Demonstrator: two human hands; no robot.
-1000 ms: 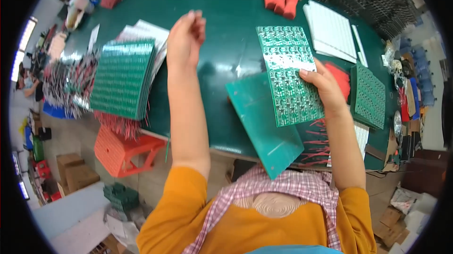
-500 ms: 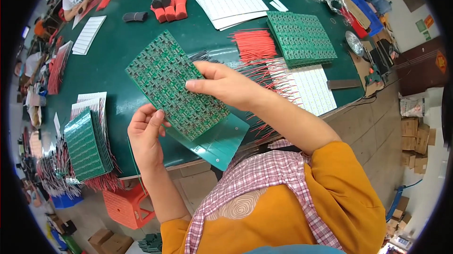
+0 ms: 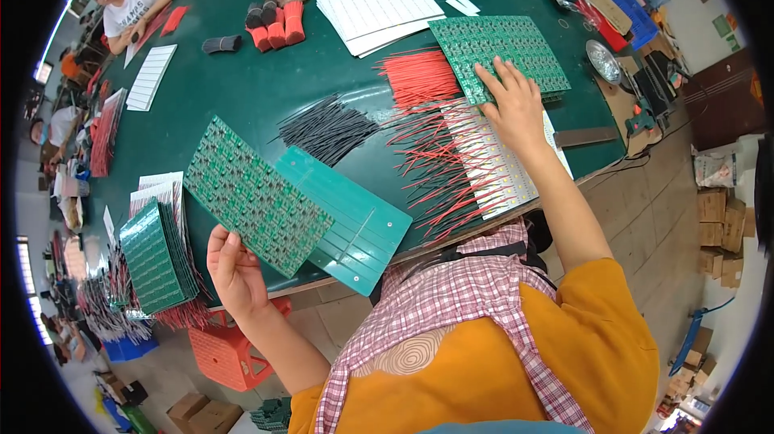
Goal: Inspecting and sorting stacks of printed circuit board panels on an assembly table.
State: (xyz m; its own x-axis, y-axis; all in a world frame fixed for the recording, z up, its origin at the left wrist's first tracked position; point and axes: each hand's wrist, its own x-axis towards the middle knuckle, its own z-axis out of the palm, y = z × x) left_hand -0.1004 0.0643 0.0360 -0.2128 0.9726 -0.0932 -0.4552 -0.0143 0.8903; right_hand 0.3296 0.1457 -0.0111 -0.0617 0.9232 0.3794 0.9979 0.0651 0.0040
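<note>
Pinched at its lower edge, a green circuit board panel [image 3: 254, 196] full of small components is held up by my left hand [image 3: 238, 271]. Behind it, on the table by the near edge, lies a plain green plate [image 3: 355, 220] with slots and small holes. My right hand [image 3: 516, 103] is spread with its fingers on a stack of similar circuit board panels [image 3: 512, 43]. Beside that hand are a bundle of red wires [image 3: 415, 77] and a white board [image 3: 504, 164] with red and black wires along its left side. Loose black wires [image 3: 326, 129] lie mid-table.
White sheets [image 3: 379, 6] and bundles of red and black wire [image 3: 274, 27] lie farther back. At left stands another pile of green panels [image 3: 153, 256] with wires. A metal ruler-like strip [image 3: 587, 136] lies at right. A person [image 3: 133, 2] sits across the table.
My right hand has let go of the held panel and moved right onto the stack. My left hand has shifted left and down with the panel, uncovering the plate and black wires.
</note>
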